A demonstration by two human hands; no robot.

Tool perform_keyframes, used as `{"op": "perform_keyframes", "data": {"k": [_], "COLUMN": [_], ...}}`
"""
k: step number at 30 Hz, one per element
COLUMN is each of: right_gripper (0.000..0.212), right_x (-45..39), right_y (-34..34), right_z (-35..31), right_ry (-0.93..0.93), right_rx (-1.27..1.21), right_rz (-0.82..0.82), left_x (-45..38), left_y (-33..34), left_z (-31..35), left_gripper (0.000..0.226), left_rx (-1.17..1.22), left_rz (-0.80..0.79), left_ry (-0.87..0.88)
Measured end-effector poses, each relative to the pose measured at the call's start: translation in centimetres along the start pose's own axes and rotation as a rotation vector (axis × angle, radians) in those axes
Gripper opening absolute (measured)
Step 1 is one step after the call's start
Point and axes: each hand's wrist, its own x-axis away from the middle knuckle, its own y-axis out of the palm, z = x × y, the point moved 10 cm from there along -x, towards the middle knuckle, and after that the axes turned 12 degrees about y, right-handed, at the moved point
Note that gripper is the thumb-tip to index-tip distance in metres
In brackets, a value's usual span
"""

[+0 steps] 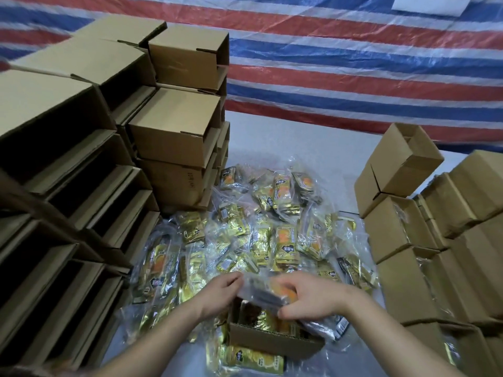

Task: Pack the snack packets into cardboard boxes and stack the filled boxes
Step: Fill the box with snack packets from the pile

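Above the open box (275,340), both hands' grip holds one snack packet (268,292)

Both hands (217,295) on packet (268,293) over box (272,340)

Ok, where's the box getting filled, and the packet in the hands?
open box (272,340), head view, on its near cardboard wall.
packet (261,291), head view, on its clear wrapper between the two hands.
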Motion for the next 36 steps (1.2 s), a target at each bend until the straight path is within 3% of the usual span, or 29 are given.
{"op": "perform_keyframes", "data": {"k": [3, 10, 14, 20, 22, 24, 27, 32, 36], "right_gripper": [0.03, 0.043, 0.059, 0.079, 0.063, 0.03, 0.025, 0.053, 0.075], "right_x": [-1.6, -4.5, -6.4, -6.6, -5.6, -4.3, -2.8, -3.5, -4.4], "right_y": [1.9, 3.3, 5.2, 5.1, 4.7, 3.9, 2.5, 5.5, 7.4], "right_z": [1.1, 3.7, 4.9, 5.4, 5.4, 4.8, 4.5, 4.3, 4.9], "right_ry": [0.077, 0.202, 0.288, 0.294, 0.281, 0.226, 0.221, 0.403, 0.528], "right_rx": [0.131, 0.176, 0.308, 0.164, 0.075, 0.024, 0.0, 0.121, 0.011], "right_rz": [-0.06, -0.105, -0.03, -0.016, -0.028, 0.018, 0.126, -0.096, -0.186], "left_x": [-0.1, 0.1, -0.6, -0.6, -0.8, -0.9, -1.0, -1.0, -1.1], "left_y": [0.3, -0.2, 0.0, -0.4, -0.1, 0.1, 0.2, 0.3, 0.4], "left_z": [0.5, -0.5, -0.3, -0.5, 0.0, 0.4, 0.6, 0.3, 0.4], "left_gripper": [0.027, 0.035, 0.036, 0.037, 0.035, 0.035, 0.038, 0.039, 0.034], "left_rx": [0.043, 0.1, 0.014, 0.042, 0.02, -0.001, -0.002, -0.008, -0.022], "left_rz": [0.024, 0.116, 0.133, 0.164, 0.142, 0.126, 0.126, 0.128, 0.151], "left_ry": [0.015, -0.009, 0.031, 0.047, 0.074, 0.085, 0.101, 0.097, 0.081]}}
